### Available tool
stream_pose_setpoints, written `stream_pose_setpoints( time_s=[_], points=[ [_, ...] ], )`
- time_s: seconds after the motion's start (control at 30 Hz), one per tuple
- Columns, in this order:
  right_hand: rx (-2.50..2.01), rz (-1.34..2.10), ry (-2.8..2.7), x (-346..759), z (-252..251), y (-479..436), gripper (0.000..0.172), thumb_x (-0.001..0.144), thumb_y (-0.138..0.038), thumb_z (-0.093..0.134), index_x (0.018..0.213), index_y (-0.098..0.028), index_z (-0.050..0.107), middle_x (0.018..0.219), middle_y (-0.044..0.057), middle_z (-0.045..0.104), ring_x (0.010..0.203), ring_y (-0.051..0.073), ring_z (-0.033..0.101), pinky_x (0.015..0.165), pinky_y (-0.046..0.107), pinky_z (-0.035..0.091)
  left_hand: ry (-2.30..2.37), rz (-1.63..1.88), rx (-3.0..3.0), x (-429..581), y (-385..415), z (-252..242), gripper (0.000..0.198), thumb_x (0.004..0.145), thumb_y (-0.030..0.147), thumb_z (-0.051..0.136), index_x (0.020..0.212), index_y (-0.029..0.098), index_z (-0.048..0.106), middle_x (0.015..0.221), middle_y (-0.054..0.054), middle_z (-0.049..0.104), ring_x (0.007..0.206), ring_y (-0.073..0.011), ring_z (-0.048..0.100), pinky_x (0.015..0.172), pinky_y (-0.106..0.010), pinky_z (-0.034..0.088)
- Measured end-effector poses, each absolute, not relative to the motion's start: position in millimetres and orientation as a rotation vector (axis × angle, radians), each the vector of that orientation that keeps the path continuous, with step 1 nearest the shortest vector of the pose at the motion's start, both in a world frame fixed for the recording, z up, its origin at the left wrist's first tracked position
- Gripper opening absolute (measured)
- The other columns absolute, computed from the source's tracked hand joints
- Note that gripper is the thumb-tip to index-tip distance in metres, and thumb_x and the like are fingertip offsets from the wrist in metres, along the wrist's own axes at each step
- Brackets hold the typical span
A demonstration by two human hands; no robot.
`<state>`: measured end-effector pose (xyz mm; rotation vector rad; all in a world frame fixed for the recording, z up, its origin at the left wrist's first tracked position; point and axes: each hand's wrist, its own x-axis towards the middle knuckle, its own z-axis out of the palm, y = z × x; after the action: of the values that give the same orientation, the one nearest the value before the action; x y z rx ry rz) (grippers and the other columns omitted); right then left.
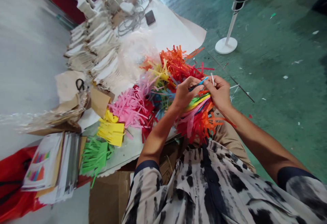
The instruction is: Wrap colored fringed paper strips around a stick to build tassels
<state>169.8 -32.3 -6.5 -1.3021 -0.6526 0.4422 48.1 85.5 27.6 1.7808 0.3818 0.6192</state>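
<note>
My left hand (187, 90) and my right hand (219, 89) are close together above my lap, fingers pinched. Between their fingertips runs a thin blue strip (203, 80). A short white loop or tie (212, 78) sticks up at my right fingers; whether they grip it is unclear. Below the hands hangs a bundle of fringed paper strips (195, 109) in green, yellow, pink, blue, red and orange, its top partly covered by my fingers. Just beyond my left hand, a heap of orange and red fringed paper (178, 62) lies on the table.
Pink fringe (130, 106), yellow fringe (111, 130) and green fringe (97, 154) lie along the table (134, 142). Further back are stacked white bundles (97, 43), clear plastic (138, 51) and a dark square object (150, 17). A white fan (231, 28) stands on the green floor.
</note>
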Motion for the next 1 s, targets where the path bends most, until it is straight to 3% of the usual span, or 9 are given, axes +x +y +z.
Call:
stream_pose_setpoints(
  time_s=[0.17,0.3,0.4,0.53,0.67,0.83,1.0],
  points=[
    [-1.337,0.44,-0.673,167.8,-7.0,-33.0,0.035,0.092,-0.061,0.083,0.094,-0.027,0.076,0.074,-0.003,0.06,0.064,0.013,0.047,0.061,0.029,0.04,0.486,0.752,1.844,49.4,80.2,34.9,0.017,0.099,0.035,0.081,0.092,0.022,0.073,0.087,0.001,0.077,0.077,-0.0119,0.068,0.078,-0.025,0.053],
    [-1.368,0.423,-0.704,166.8,-8.6,-32.5,0.027,0.096,-0.054,0.078,0.094,-0.027,0.074,0.074,-0.003,0.057,0.065,0.014,0.045,0.061,0.03,0.039,0.496,0.739,1.931,48.6,81.3,37.0,0.001,0.101,0.022,0.076,0.1,0.023,0.075,0.091,0.0,0.079,0.081,-0.0137,0.071,0.081,-0.026,0.055],
    [-1.394,0.397,-0.74,165.7,-7.9,-33.1,0.024,0.098,-0.052,0.076,0.094,-0.028,0.074,0.073,-0.003,0.053,0.066,0.015,0.043,0.063,0.032,0.037,0.506,0.736,2.183,45.6,79.5,43.1,0.008,0.103,0.019,0.073,0.106,0.025,0.078,0.101,-0.003,0.08,0.094,-0.0176,0.074,0.089,-0.028,0.054],
    [-1.448,0.388,-0.753,163.7,-3.6,-34.2,0.03,0.098,-0.057,0.074,0.092,-0.028,0.07,0.073,-0.002,0.051,0.067,0.016,0.041,0.064,0.034,0.035,0.576,0.714,2.347,45.1,73.5,49.7,0.012,0.107,0.023,0.068,0.098,0.024,0.074,0.104,-0.006,0.077,0.096,-0.0202,0.072,0.088,-0.029,0.051],
    [-1.469,0.396,-0.761,163.3,-1.1,-34.1,0.036,0.098,-0.063,0.072,0.091,-0.028,0.065,0.073,-0.002,0.048,0.068,0.017,0.042,0.065,0.034,0.035,0.592,0.745,2.131,48.1,74.8,48.2,0.015,0.104,0.028,0.074,0.092,0.023,0.067,0.098,-0.005,0.074,0.092,-0.0186,0.069,0.086,-0.029,0.053],
    [-1.438,0.417,-0.75,164.5,-5.2,-32.5,0.036,0.098,-0.062,0.073,0.092,-0.028,0.065,0.072,-0.002,0.049,0.066,0.016,0.042,0.063,0.034,0.035,0.439,0.345,1.584,45.6,90.4,46.6,0.039,0.101,0.058,0.078,0.094,0.022,0.066,0.08,-0.001,0.071,0.07,-0.0141,0.065,0.068,-0.027,0.055],
    [-1.463,0.347,-0.812,164.0,-4.6,-36.3,0.04,0.107,-0.066,0.064,0.094,-0.028,0.065,0.076,-0.002,0.053,0.07,0.017,0.046,0.069,0.036,0.039,0.453,0.417,1.431,47.7,99.5,39.3,0.049,0.096,0.068,0.082,0.093,0.023,0.062,0.074,0.003,0.064,0.061,-0.0099,0.058,0.06,-0.025,0.052]
  ],
)
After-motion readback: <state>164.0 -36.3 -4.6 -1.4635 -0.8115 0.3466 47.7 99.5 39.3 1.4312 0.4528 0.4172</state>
